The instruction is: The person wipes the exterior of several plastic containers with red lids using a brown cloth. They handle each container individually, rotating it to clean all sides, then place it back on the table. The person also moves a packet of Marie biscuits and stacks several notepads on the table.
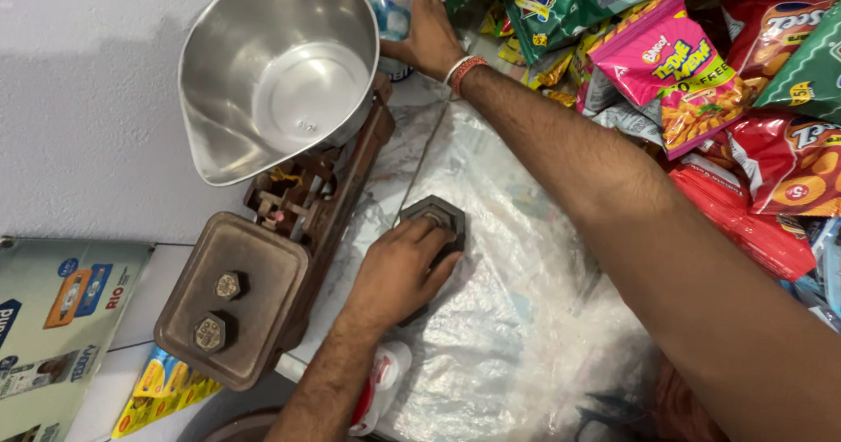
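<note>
Head view, weight: the big dark six-sided weight (435,217) sits on the plastic-covered counter (517,319), just beside the scale; it looks like solid metal, so likely heavy, hard and not easy to break; the flat sides look best to grab
Head view, left hand: the left hand (396,271) lies on top of the weight, fingers curled around its near edge; wrist bent a little, arm coming up from below
Head view, right hand: the right hand (429,35) reaches far across, fingers spread on a jar (390,8) with a red lid; arm stretched long
Head view, scale: the steel pan (276,74) is empty; two small weights (219,309) sit on the flat brown plate (263,271)
Head view, side: snack bags (683,65) are piled to the right
</note>
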